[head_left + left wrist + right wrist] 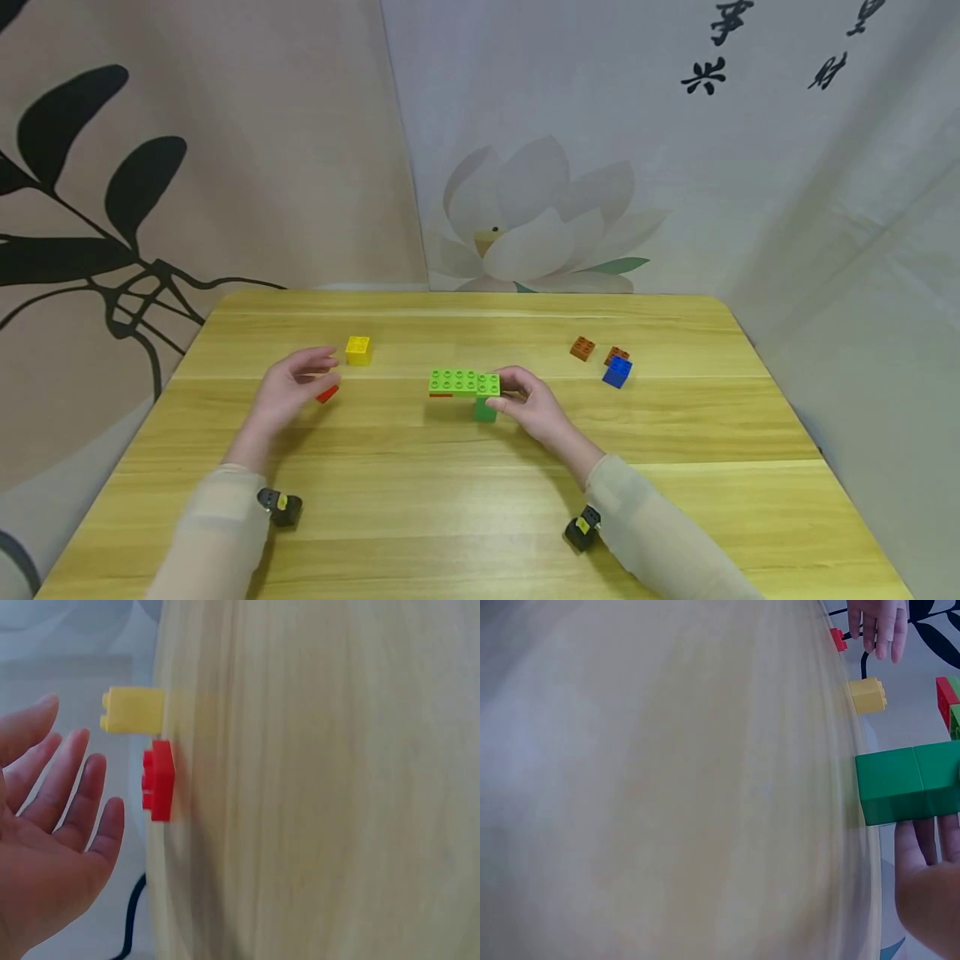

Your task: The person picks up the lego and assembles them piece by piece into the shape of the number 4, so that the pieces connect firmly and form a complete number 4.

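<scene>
My right hand [534,407] grips the right end of a toy brick assembly. Light green studded bricks [453,382] run across its top, and a darker green column [485,411] stands under the right end. In the right wrist view, two dark green bricks [900,784] are stacked there. A red brick [441,396] shows beneath the left part of the light green. Over a loose red brick [327,394] hovers my left hand [296,383], with relaxed fingers and nothing held; the left wrist view shows a gap between fingertips and that red brick [161,781].
A yellow brick [358,351] stands just beyond the left hand. Toward the back right lie an orange-brown brick [582,348], another brown brick [617,354] and a blue brick [617,372] overlapping it. The wooden table [450,517] ends at a curtain behind.
</scene>
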Demonstrator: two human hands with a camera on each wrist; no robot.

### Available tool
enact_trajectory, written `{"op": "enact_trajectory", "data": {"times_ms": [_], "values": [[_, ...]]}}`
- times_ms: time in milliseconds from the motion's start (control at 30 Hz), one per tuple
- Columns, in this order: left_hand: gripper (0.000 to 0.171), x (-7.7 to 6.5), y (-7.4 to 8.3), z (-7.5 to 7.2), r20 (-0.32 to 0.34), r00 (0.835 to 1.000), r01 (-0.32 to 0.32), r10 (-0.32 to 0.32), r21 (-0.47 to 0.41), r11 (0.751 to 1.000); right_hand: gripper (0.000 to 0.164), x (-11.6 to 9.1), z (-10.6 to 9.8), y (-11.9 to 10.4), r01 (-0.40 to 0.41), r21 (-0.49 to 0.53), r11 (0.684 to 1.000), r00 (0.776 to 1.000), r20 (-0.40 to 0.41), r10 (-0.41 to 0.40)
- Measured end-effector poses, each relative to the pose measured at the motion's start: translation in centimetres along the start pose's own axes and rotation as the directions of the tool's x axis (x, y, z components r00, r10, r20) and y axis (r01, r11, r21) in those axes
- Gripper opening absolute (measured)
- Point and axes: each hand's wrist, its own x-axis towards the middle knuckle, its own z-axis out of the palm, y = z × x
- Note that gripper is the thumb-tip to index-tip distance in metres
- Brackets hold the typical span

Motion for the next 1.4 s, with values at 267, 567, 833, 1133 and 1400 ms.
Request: {"op": "enact_trajectory", "data": {"times_ms": [267, 567, 833, 1133, 1400], "values": [[0.055, 0.0, -1.1, -1.2, 0.081, 0.996, 0.037, -0.039, 0.027, 0.999, 0.034, 0.1, 0.0, 0.6, 0.007, 0.006, 1.000, 1.000, -0.005, -0.007], [0.062, -0.2, -2.0, -2.0, 0.177, 0.979, 0.095, -0.104, 0.058, 0.994, 0.033, 0.2, -0.1, 0.6, -0.002, 0.001, 1.000, 1.000, -0.002, 0.002], [0.062, -0.2, -2.5, -1.9, 0.233, 0.963, 0.120, -0.134, 0.077, 0.990, 0.033, 0.2, 0.0, 0.6, 0.004, -0.001, 1.000, 1.000, -0.008, -0.004], [0.058, -0.1, -2.6, -1.8, 0.244, 0.960, 0.105, -0.135, 0.133, 0.986, 0.034, 0.1, -0.1, 0.4, 0.001, 0.001, 1.000, 1.000, -0.001, -0.001], [0.054, -0.2, -3.2, -1.9, 0.236, 0.967, 0.055, -0.093, 0.160, 0.986, 0.034, 0.1, -0.1, 0.4, 0.006, -0.006, 1.000, 1.000, 0.002, -0.006]]}}
